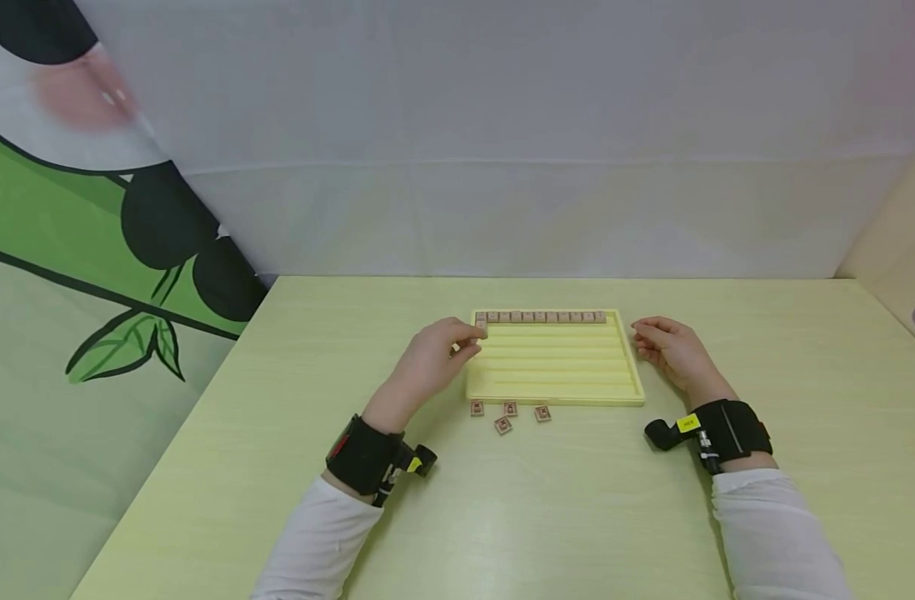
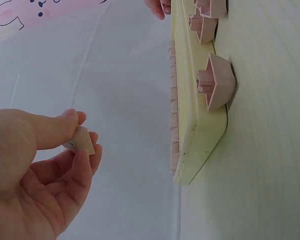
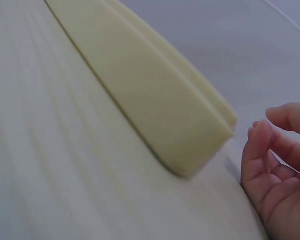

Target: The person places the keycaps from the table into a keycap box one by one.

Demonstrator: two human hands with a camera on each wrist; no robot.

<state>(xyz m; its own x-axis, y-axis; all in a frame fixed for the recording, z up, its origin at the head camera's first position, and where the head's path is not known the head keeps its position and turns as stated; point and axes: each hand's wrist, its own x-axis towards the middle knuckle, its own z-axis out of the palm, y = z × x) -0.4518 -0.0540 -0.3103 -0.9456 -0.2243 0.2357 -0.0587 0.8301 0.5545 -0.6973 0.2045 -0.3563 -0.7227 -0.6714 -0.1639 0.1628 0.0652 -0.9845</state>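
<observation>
My left hand (image 1: 437,354) is over the left edge of a shallow yellow ridged tray (image 1: 551,377), near its upper left corner. Between thumb and fingertips it pinches a small pinkish-brown keycap (image 2: 83,141), clearest in the left wrist view. A row of similar keycaps (image 1: 538,317) lines the tray's far groove, starting at the left end. Just beyond the tray's right edge is my right hand (image 1: 671,348), its fingers loosely curled. In the right wrist view nothing shows between that thumb and the fingers, beside the tray corner.
Several loose keycaps (image 1: 503,426) with printed marks lie on the pale wooden table (image 1: 562,517), just in front of the tray. Seen from the left wrist, one keycap (image 2: 217,82) lies on its side, stem showing. A white curtain (image 1: 517,221) hangs behind the table's far edge.
</observation>
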